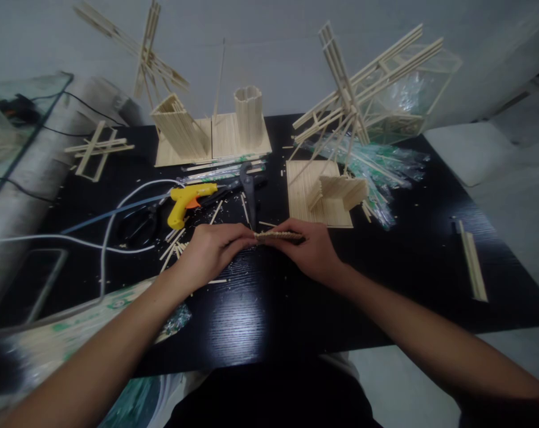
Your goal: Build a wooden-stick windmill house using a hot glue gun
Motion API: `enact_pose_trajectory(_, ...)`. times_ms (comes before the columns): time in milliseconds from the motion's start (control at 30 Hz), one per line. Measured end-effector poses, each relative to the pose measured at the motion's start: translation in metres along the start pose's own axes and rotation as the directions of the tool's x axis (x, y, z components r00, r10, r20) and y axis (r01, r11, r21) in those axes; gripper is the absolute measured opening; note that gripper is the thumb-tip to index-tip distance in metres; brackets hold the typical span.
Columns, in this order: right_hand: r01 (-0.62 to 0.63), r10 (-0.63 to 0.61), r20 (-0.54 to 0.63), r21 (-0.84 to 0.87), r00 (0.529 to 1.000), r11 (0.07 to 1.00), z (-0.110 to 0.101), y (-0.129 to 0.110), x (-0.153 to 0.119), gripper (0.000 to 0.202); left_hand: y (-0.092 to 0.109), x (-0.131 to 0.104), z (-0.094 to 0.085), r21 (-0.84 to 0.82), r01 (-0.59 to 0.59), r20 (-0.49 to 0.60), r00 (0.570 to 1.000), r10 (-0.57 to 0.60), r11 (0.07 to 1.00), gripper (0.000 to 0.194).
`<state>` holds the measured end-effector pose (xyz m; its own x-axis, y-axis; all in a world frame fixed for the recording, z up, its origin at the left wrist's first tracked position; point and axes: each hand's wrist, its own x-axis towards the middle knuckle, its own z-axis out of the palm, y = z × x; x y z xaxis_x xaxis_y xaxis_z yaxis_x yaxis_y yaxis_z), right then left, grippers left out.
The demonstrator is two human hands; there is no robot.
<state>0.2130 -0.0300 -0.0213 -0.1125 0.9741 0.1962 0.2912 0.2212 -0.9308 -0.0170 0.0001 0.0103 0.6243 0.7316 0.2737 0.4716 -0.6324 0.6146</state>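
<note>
Between my two hands is a small flat panel of wooden sticks (279, 235), seen nearly edge-on above the black table. My right hand (311, 246) grips most of it, thumb below and fingers on top. At its left end, the fingertips of my left hand (211, 249) pinch the panel's edge. Just beyond the hands lie dark-handled pliers (249, 196), and a yellow glue gun (189, 201) rests to their left. Loose short sticks (173, 245) are scattered by my left hand. A stick-built base with a partial wall (320, 193) stands ahead of my right hand.
At the back stand two stick towers on square bases (184, 134) and windmill-like stick frames (352, 104). Plastic-wrapped stick bundles (380, 172) lie at the right rear. A white cord (104, 255) loops across the left side. A narrow stick strip (474, 264) lies far right.
</note>
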Motion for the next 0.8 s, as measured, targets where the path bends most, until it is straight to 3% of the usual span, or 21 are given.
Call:
enact_pose_trajectory(300,0.022,-0.022,-0.004,0.017,1.000,1.000,0.0006,-0.0005,0.0011,0.020,-0.0016,-0.0011,0.0008,0.020,-0.025,-0.013,1.000,0.025,0.999,0.012)
enact_pose_trajectory(800,0.006,-0.006,-0.012,-0.009,1.000,1.000,0.0014,0.0009,0.0014,0.018,0.0007,0.0020,0.0019,0.014,0.044,-0.025,0.999,-0.044,0.999,0.011)
